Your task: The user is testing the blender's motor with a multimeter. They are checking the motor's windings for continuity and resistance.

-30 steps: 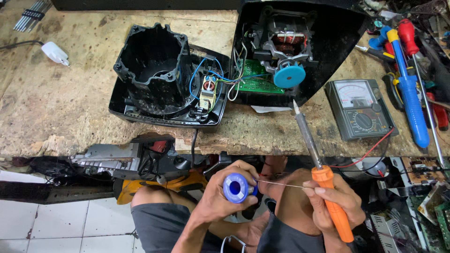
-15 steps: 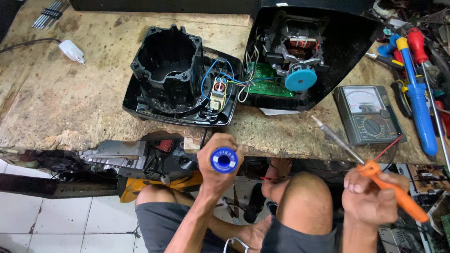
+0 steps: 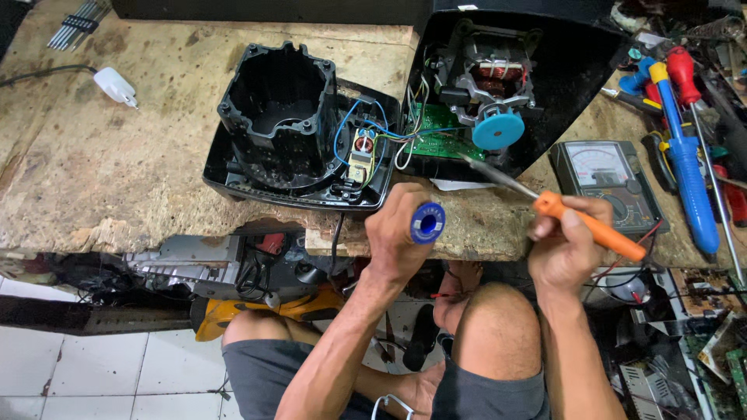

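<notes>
My left hand (image 3: 398, 232) grips a blue spool of solder wire (image 3: 428, 223) at the bench's front edge, just below the opened black appliance base (image 3: 257, 175). My right hand (image 3: 566, 247) holds an orange-handled soldering iron (image 3: 591, 227); its metal tip (image 3: 471, 160) points up-left at the green circuit board (image 3: 434, 132). That board sits in the second black housing half (image 3: 560, 85), beside a motor (image 3: 486, 82) with a blue round coupling (image 3: 498, 130). Coloured wires (image 3: 366, 128) join the two halves.
An analog multimeter (image 3: 603, 175) lies right of my right hand. Screwdrivers and a blue desoldering pump (image 3: 689, 155) crowd the right edge. A white plug (image 3: 115, 84) lies at the left on the worn wooden bench (image 3: 117, 171). Tools and boards fill the space under the bench.
Both hands have risen from my lap toward the bench. The spool now sits at the bench edge, and the iron has swung so its tip reaches the circuit board.
</notes>
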